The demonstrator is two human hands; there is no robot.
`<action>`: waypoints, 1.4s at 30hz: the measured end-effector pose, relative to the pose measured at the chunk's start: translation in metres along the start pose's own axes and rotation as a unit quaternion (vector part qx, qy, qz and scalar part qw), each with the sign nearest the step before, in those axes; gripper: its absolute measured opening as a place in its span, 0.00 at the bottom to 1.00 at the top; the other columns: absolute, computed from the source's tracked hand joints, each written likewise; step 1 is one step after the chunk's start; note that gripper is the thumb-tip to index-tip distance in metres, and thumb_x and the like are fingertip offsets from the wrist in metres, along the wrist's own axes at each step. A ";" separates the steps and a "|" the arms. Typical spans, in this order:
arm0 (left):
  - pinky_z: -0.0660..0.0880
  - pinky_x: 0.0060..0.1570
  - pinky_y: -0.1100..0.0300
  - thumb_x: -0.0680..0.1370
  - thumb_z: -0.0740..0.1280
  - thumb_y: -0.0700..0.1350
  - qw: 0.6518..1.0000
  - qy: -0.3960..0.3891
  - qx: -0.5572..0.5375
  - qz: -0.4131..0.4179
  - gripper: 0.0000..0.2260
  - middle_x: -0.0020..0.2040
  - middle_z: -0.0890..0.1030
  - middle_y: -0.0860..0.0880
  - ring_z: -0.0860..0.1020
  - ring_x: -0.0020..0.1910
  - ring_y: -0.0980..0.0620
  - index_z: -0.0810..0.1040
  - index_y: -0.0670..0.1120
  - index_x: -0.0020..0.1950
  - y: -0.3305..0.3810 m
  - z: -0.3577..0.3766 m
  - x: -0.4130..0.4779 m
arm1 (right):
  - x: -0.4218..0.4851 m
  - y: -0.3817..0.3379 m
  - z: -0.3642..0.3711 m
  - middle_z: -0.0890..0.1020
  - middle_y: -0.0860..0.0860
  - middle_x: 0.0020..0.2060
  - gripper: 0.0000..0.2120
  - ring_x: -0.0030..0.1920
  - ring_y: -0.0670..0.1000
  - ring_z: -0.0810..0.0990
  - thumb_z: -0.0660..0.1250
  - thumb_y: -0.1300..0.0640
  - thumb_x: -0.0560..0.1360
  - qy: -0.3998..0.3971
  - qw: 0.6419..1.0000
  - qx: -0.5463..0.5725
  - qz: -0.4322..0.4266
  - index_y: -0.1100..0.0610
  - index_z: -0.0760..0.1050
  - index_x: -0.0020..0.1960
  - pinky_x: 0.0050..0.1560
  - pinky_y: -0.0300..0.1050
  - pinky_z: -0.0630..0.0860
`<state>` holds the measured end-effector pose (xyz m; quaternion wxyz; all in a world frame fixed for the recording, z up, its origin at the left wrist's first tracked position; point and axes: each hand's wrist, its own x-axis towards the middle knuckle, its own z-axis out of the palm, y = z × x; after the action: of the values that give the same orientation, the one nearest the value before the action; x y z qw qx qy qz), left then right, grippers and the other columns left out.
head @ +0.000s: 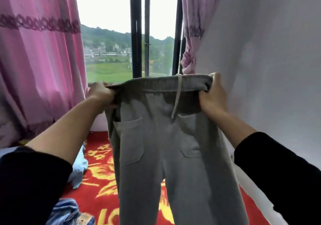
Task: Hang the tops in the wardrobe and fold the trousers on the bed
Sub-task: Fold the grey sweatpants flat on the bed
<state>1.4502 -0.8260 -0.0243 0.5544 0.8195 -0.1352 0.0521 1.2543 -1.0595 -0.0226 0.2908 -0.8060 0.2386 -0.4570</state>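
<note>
Gripping grey fleecy trousers (166, 137), left hand (101, 93), right hand (212, 94), ribbed waistband

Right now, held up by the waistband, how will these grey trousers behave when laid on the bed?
Probably floppy: the trousers hang limp from the left hand and right hand. Likely light, since grips at the waistband ends carry them. The drawstring dangles loose and may stray while folding.

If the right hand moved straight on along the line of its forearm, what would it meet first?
Probably the knotted pink curtain beside the window; the right hand, gripping the grey trousers, points up towards it. Depth is unclear.
</note>
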 end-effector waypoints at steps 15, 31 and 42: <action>0.66 0.40 0.70 0.70 0.59 0.34 0.947 0.152 -0.169 0.227 0.15 0.39 0.68 0.57 0.67 0.37 0.62 0.61 0.54 0.41 0.053 0.055 0.022 | 0.059 0.024 0.003 0.76 0.52 0.48 0.16 0.41 0.51 0.77 0.54 0.60 0.80 0.076 0.993 0.002 -0.090 0.57 0.60 0.67 0.38 0.37 0.72; 0.68 0.38 0.55 0.70 0.70 0.34 0.996 0.049 0.055 -0.060 0.08 0.36 0.77 0.46 0.74 0.37 0.47 0.74 0.44 0.40 -0.223 0.125 -0.261 | -0.186 0.246 -0.012 0.75 0.53 0.46 0.11 0.44 0.54 0.75 0.63 0.59 0.74 -0.327 0.943 -0.056 0.026 0.49 0.67 0.54 0.41 0.46 0.69; 0.61 0.34 0.60 0.65 0.58 0.29 0.906 -0.264 0.298 -0.147 0.16 0.35 0.69 0.52 0.68 0.37 0.47 0.64 0.51 0.34 -0.355 0.120 -0.443 | -0.362 0.336 -0.030 0.73 0.52 0.45 0.05 0.47 0.59 0.78 0.63 0.60 0.71 -0.645 0.711 -0.265 -0.092 0.54 0.68 0.40 0.37 0.45 0.66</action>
<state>1.1175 -0.7405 -0.4914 0.2302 0.9408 -0.1327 -0.2105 1.0185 -1.0723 -0.4574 0.1053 -0.9668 0.0289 0.2309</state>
